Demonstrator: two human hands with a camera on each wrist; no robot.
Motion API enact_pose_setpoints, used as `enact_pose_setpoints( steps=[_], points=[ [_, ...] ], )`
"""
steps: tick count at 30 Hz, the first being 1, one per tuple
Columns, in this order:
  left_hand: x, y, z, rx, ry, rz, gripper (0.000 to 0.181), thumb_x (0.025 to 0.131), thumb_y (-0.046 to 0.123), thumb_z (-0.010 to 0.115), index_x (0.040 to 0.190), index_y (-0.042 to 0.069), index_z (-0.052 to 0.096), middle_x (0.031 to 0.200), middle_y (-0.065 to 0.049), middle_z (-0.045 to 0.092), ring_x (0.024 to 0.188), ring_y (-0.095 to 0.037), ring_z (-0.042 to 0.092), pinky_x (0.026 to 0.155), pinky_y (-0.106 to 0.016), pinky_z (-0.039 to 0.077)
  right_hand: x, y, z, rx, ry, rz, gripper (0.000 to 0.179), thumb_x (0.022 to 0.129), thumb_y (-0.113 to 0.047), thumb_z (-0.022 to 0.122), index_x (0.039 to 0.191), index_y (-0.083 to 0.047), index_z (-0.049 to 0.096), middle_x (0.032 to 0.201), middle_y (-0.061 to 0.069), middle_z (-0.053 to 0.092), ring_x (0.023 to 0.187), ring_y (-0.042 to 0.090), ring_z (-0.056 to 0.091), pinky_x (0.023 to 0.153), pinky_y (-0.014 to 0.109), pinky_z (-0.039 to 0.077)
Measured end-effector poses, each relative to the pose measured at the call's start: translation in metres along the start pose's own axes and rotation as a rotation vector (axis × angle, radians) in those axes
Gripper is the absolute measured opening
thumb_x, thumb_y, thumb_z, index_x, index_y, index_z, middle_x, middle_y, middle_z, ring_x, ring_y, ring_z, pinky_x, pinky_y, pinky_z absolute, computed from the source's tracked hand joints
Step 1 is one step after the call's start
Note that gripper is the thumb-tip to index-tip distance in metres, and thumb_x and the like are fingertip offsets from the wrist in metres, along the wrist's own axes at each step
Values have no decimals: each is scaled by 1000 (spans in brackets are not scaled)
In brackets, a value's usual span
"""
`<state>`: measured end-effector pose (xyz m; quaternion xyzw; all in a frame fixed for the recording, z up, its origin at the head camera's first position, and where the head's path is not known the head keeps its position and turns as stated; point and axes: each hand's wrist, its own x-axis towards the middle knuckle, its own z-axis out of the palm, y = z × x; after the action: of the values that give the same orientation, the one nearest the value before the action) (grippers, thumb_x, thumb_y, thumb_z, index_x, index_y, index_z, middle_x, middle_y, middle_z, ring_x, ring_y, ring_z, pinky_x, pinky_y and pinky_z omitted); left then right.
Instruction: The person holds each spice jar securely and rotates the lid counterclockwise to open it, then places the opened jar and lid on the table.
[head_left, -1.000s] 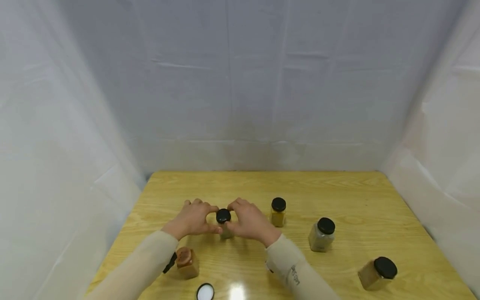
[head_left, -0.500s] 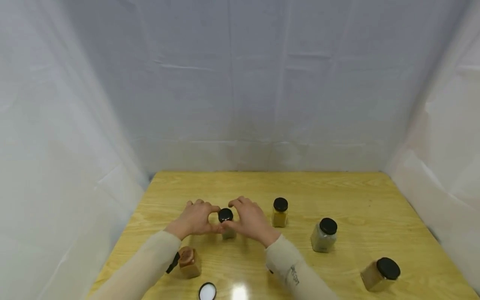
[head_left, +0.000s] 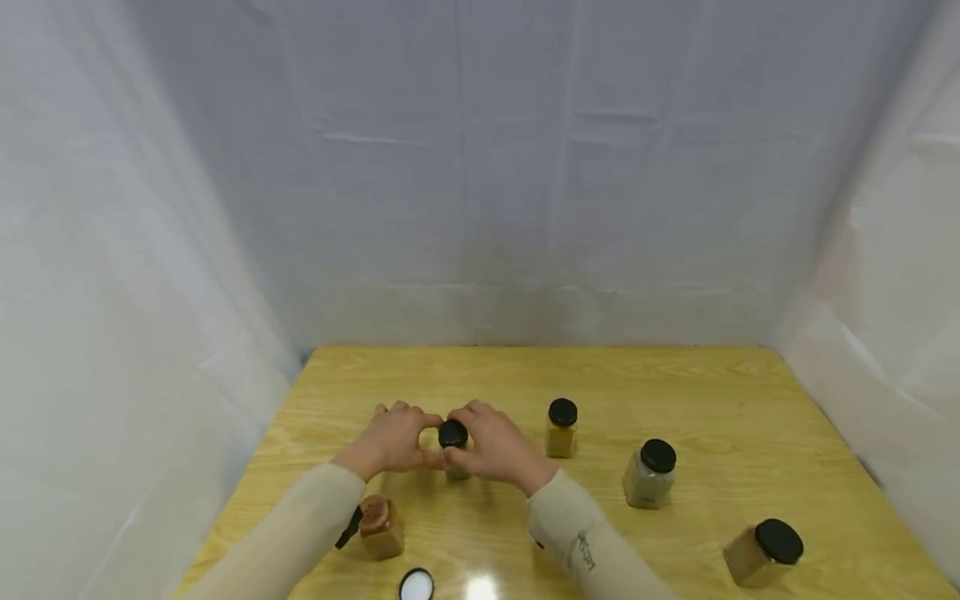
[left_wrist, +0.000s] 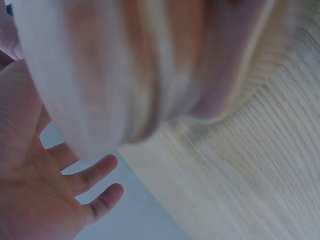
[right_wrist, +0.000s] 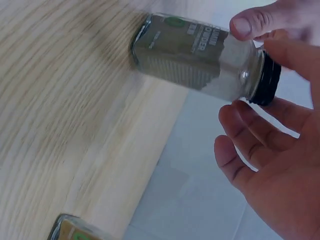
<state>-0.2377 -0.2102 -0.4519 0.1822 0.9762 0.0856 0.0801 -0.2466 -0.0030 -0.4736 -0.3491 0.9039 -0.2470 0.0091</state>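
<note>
A glass spice jar (right_wrist: 185, 55) of grey-brown powder, its label reading "powder", stands upright on the wooden table in the head view, black lid (head_left: 452, 433) on. My left hand (head_left: 393, 437) holds it from the left, thumb against the glass below the lid. From the right, my right hand (head_left: 495, 442) grips the lid between thumb and fingers, with the lower fingers loose. In the left wrist view the spread fingers of my left hand (left_wrist: 50, 185) show, but a blurred jar close to the camera hides the spot it holds.
A reddish-brown jar without a lid (head_left: 381, 529) stands near my left forearm. A loose lid (head_left: 416, 585) lies white inside up at the front edge. To the right stand a yellow spice jar (head_left: 561, 429), a grey one (head_left: 648, 473) and a brown one (head_left: 761, 552), all black-lidded.
The fingers of my right hand opened off the lid half a second ago and are now back round it. My left hand and the jar stay in place.
</note>
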Motion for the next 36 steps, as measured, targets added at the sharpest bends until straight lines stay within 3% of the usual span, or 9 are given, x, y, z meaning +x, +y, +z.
enact_pose_setpoints(
  steps=[7,15,19,25,30,36],
  points=[
    [0,0,-1,-3,12,-2,74,84,59,84,139,12,69,132,-17,70,127,-47,58,103,-71,39,-2,5,-6,44,13,61,54,99,-36,76,142,-7,61,136,13,64,120,29,65,102,49,54],
    [-2,-2,-3,-10,0,-18,75,84,60,83,141,13,68,135,-18,69,129,-46,57,106,-72,37,-4,8,-12,62,5,67,35,98,-30,77,126,-11,68,130,8,64,112,26,67,95,45,57],
    [-2,0,-2,-21,-1,-17,73,85,58,84,140,13,69,134,-17,69,129,-45,57,104,-69,38,-4,9,-10,58,-4,59,36,98,-28,76,128,-10,68,131,7,64,108,23,67,92,42,57],
    [-1,1,1,-20,15,-11,70,84,57,85,136,12,72,130,-15,71,126,-44,58,101,-67,40,-3,7,-6,49,-29,51,47,101,-35,72,139,-8,64,135,9,64,119,26,66,101,46,55],
    [-1,1,4,-31,13,-14,68,84,58,84,133,12,74,130,-13,72,125,-43,59,100,-69,39,-3,4,-4,36,-34,46,52,103,-41,69,143,-8,62,137,10,63,123,27,65,106,50,52],
    [0,1,5,-45,-11,-44,73,86,60,81,141,13,69,136,-13,70,129,-44,57,106,-76,33,-5,7,-8,57,-37,42,51,104,-40,69,144,-9,62,136,11,63,122,28,65,105,49,53]
  ],
)
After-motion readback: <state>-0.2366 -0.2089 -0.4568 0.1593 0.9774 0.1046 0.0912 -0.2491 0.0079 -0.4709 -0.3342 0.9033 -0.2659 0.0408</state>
